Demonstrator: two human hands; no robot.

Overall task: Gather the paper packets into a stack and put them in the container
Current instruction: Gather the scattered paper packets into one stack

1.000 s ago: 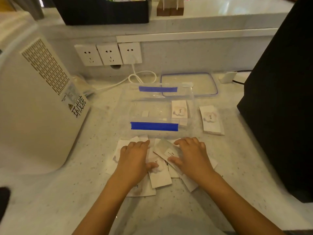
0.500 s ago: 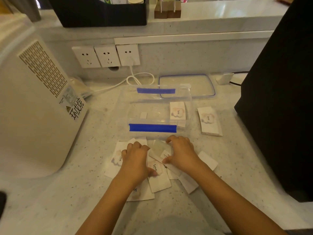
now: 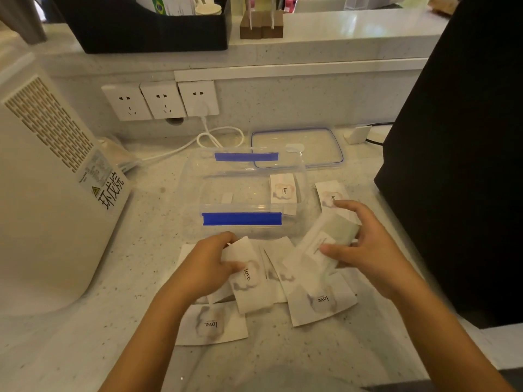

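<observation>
Several white paper packets printed "love." (image 3: 321, 302) lie spread on the speckled counter in front of a clear plastic container (image 3: 246, 176) with blue tape strips. One packet (image 3: 283, 190) lies inside the container at its right end. Another packet (image 3: 329, 195) rests on the counter right of the container, partly behind my right hand. My left hand (image 3: 208, 263) pinches the top edge of a packet (image 3: 249, 278) in the pile. My right hand (image 3: 365, 244) holds a packet (image 3: 325, 236) lifted and tilted above the pile, its greenish back facing up.
The container's clear lid (image 3: 297, 147) with a blue rim lies behind it. A white appliance (image 3: 48, 176) stands at the left, a black box (image 3: 464, 154) at the right. Wall sockets (image 3: 161, 100) and a white cable (image 3: 215, 137) sit at the back.
My right hand has lifted one packet out of the pile and moved it up and right. My left hand has shifted from pressing flat to pinching a packet's edge.
</observation>
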